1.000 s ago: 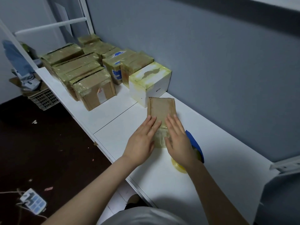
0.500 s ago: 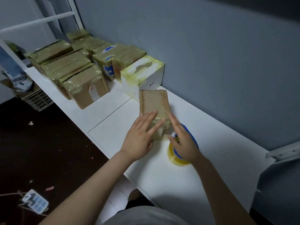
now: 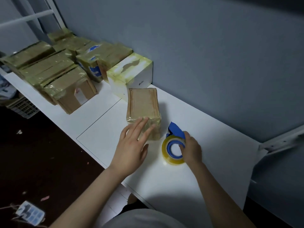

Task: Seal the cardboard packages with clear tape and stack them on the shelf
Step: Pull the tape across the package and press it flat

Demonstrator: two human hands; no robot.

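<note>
A small brown cardboard package (image 3: pixel 142 106) lies on the white shelf surface (image 3: pixel 213 122), with clear tape across its near end. My left hand (image 3: pixel 131 145) hovers over that near end, fingers spread, fingertips touching the taped edge. To the right of the package lies a roll of clear tape on a blue dispenser (image 3: pixel 173 147). My right hand (image 3: pixel 191 148) grips the roll, fingers hooked into its blue core.
Several taped cardboard packages (image 3: pixel 69 89) stand in rows at the far left, and a white box (image 3: pixel 131 74) wrapped in tape sits just behind the small package. A grey wall (image 3: pixel 213 55) runs along the back. Dark floor with a crate (image 3: pixel 23 107) lies left.
My right hand left the package, moved right and took hold of the tape roll. My left hand lifted from pressing flat to resting only its fingertips on the near end.
</note>
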